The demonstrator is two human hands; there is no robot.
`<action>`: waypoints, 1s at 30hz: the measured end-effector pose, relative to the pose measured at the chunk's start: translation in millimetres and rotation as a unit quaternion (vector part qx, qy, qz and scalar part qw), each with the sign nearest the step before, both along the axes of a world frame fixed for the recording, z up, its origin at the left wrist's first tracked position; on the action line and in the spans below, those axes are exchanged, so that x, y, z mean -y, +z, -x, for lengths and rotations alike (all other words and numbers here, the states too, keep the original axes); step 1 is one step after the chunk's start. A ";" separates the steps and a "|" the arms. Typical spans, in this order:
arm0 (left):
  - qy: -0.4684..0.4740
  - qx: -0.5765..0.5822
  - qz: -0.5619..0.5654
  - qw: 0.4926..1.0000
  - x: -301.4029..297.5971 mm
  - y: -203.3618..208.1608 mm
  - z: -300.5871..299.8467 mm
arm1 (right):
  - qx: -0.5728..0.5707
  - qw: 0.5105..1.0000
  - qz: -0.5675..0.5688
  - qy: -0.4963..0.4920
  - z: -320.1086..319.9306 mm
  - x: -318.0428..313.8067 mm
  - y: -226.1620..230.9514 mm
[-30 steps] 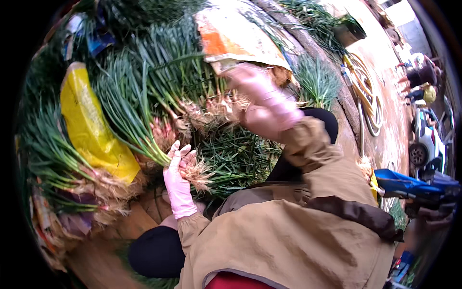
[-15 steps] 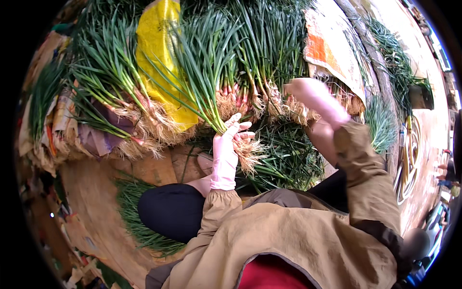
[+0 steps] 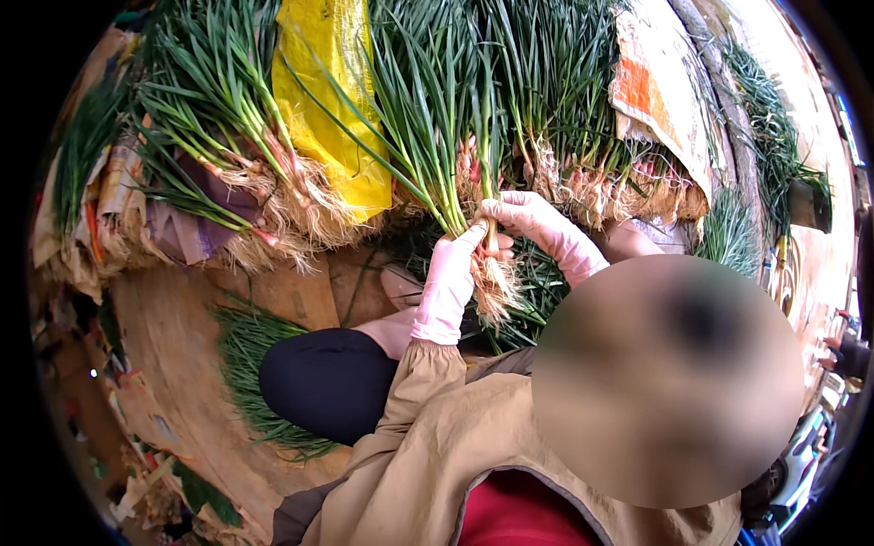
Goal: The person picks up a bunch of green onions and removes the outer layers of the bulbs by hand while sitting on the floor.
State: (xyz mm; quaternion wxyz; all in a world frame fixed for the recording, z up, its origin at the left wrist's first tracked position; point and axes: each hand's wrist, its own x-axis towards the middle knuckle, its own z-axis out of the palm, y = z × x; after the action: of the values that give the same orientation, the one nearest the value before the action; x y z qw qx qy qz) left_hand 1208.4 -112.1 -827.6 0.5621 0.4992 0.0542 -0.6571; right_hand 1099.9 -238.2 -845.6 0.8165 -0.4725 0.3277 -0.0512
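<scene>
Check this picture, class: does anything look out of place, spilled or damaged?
Mildly: a patch of green leaves lies on the floor beside the left knee, apart from the spring onions lined up in front, so it looks stray. The bunch in the gloved left hand and right hand shows no obvious damage.

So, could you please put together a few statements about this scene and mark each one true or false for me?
1. The left hand holds a bunch of green-leaved plants. True.
2. The right hand is well away from that bunch. False: the right hand touches it, close beside the left hand.
3. A yellow sheet lies to the left of both hands. True.
4. The bunch's roots point toward the top of the picture. False: the roots hang toward its lower edge.
5. A white sheet with an orange patch lies to the right of the yellow one. True.
</scene>
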 end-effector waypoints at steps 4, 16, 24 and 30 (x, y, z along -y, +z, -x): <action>0.013 0.124 0.013 0.992 6.1 -7.1 17.3 | -0.068 0.989 -0.007 -0.135 -3.9 1.1 11.4; 0.017 -0.008 0.065 0.998 3.3 -14.5 33.6 | -0.080 0.958 0.026 -0.275 -10.8 -11.4 -13.8; 0.062 -0.288 0.271 0.917 -8.4 -12.3 24.4 | -0.232 0.871 0.228 -0.368 7.9 26.8 -49.0; 0.022 -0.235 0.218 0.947 -15.0 -11.5 13.9 | -0.405 0.642 0.129 0.638 117.1 -9.6 -56.5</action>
State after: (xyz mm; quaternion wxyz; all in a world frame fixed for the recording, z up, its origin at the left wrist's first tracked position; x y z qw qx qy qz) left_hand 1194.5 -97.2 -839.1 0.6430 0.1944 0.0518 -0.7390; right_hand 982.8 -228.6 -902.1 0.3636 -0.6383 0.2329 0.6372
